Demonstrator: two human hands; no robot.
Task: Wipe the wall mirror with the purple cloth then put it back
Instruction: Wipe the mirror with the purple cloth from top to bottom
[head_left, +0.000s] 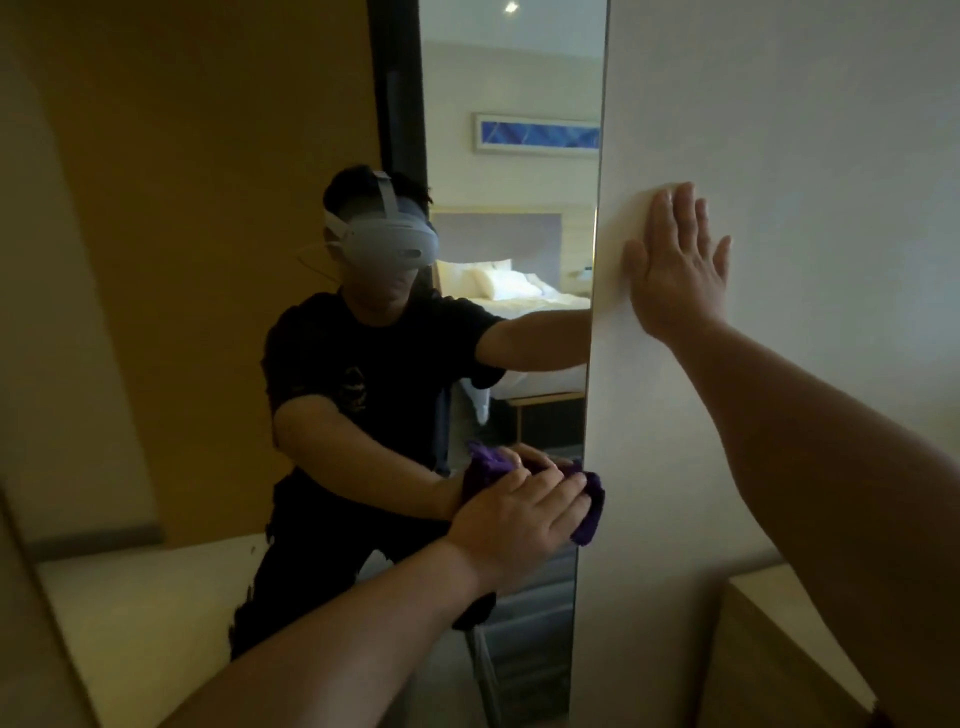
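Note:
A tall wall mirror (509, 171) fills the middle of the head view, its right edge meeting a white wall. My left hand (519, 514) presses the purple cloth (592, 512) against the glass low down, close to that right edge. The cloth is bunched under my fingers and sticks out to the right of them. My right hand (675, 265) lies flat on the white wall beside the mirror, fingers spread, holding nothing. The mirror shows a person in a black shirt with a headset, and a bed behind.
The white wall (805, 130) runs right of the mirror. A light wooden cabinet top (769, 649) sits at the lower right, below my right arm. A pale surface (130, 623) lies at lower left, a brown panel above it.

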